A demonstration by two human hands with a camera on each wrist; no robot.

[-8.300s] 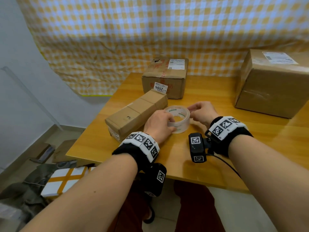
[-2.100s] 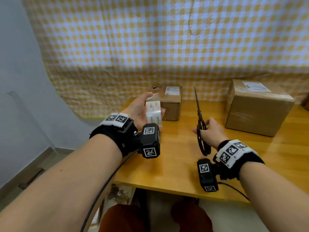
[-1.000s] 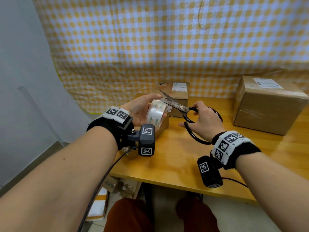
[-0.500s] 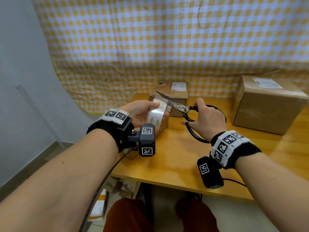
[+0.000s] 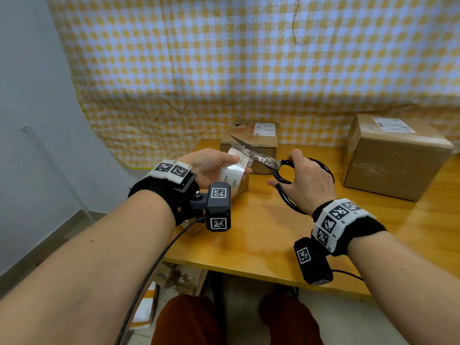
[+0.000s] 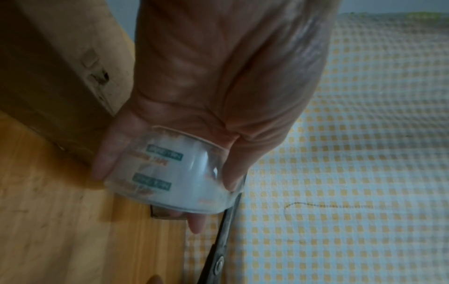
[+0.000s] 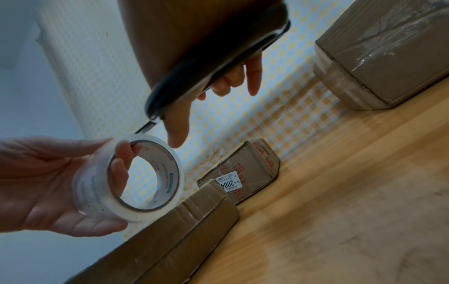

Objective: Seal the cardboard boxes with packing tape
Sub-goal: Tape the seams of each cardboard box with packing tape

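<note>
Left hand [image 5: 209,165]: raised above the left part of the bench [image 5: 261,235], fingers curled round the roll of clear packing tape [image 5: 232,174]. In the right wrist view a fingertip hooks through the roll's core and the thumb lies under the outer wrap. Roll is off the bench, held with its open core facing right.

Right hand [image 5: 307,181]: fingers closed through the black loops of the scissors [image 5: 263,160], index finger extended forward in the right wrist view. Blades point up and left, slightly parted, crossing the top edge of the roll. Whether the blades touch the tape cannot be told; the left wrist view is blurred there.

Below the left hand: a long flat cardboard box [image 7: 170,236] lying on the bench, mostly hidden in the head view.

Behind it, near the bench's far edge: a small cardboard box [image 5: 251,140] with a white label on top and a "2004" sticker on its side.

Far right of the bench, well apart from both hands: a large cardboard box [image 5: 393,158], label on top.

Backdrop: yellow-and-white checked cloth [image 5: 249,58].
</note>
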